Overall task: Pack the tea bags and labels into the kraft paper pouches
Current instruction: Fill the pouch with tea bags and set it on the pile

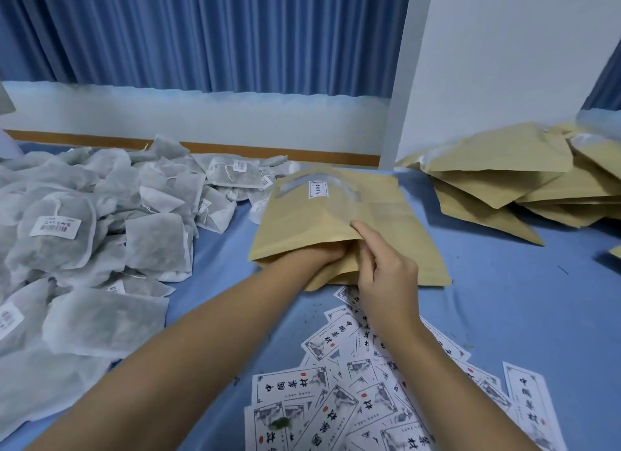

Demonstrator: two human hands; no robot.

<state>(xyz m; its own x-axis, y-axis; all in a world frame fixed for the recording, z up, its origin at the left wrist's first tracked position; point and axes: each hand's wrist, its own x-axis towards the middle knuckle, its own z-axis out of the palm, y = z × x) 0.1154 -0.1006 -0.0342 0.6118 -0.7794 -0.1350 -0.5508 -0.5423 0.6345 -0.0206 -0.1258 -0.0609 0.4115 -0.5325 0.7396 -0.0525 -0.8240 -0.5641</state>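
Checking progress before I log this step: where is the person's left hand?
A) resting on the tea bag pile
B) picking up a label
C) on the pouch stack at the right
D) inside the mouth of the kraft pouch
D: the left hand reaches into the open mouth of the kraft pouch, its fingers hidden inside, while the right hand holds the pouch's upper lip.

In front of you the counter (pixel 504 299) is covered in a blue cloth, with a few dark specks (pixel 563 269) scattered over it on your right. Along its far edge runs an orange-brown wooden strip (pixel 268 150), and above that a white wall band (pixel 201 114). A pleated blue curtain (pixel 201 30) hangs over the wall, and a white pillar (pixel 504 64) stands to its right
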